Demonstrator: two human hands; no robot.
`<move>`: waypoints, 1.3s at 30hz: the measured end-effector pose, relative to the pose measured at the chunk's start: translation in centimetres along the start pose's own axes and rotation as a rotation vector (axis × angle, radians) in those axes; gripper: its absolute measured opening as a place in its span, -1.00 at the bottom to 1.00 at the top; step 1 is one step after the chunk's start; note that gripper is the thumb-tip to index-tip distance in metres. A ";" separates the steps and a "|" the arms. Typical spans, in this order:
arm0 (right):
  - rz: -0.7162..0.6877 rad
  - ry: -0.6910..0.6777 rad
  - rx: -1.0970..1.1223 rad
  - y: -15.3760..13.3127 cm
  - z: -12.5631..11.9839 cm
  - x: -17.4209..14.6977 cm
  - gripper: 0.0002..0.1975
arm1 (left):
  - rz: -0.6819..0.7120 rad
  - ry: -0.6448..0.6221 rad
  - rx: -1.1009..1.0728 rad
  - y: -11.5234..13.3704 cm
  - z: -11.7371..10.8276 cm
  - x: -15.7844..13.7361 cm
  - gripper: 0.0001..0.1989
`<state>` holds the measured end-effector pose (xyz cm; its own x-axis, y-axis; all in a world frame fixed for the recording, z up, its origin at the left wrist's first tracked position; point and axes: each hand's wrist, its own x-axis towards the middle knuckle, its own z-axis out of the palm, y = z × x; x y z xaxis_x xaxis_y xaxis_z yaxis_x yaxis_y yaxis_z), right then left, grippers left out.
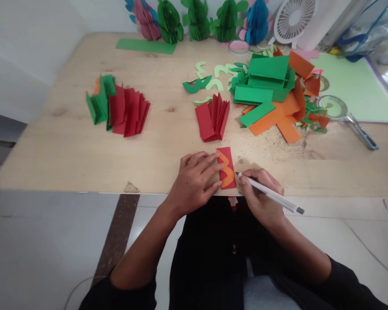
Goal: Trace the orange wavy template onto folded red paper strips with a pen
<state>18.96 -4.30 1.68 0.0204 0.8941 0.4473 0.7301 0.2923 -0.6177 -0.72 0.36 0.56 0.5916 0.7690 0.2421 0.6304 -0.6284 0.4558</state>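
Red paper rectangle (226,154) lies flat near the table's front edge, just in front of the person. On it, a wavy orange paper cutout (228,174).

Left hand (194,183): palm down, fingers slightly spread, fingertips resting on the cutout's left side. Right hand (265,193): thumb and fingers pinch a white pen (268,190) close to its dark tip, beside the rectangle's right edge.

Handling, judged by eye: both papers light, fairly crisp, easily creased, apt to slide on each other. Best held by flat fingertips across the left side; lift by an edge.

Beyond: red pleated stack (212,118) just behind; a second red bundle (126,112) farther left, against green folded paper (98,101). Right: heap of green strips (268,69) over orange strips (278,114). Rear: honeycomb paper figures (197,19), white fan (294,17).

Unclear: cutout's left margin, under fingertips; whether the pen tip touches paper; ply of the rectangle. Clear plastic bag (371,30) cut off at frame edge.
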 end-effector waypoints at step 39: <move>-0.160 -0.168 0.061 -1.2 0.3 -0.9 -0.94 | -0.011 -0.013 0.034 0.0 -0.1 0.1 -0.67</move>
<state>17.89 -5.35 1.83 -0.2104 0.8770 0.4320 0.6719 0.4507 -0.5878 -0.71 0.42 0.71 0.5911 0.7743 0.2260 0.6532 -0.6239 0.4290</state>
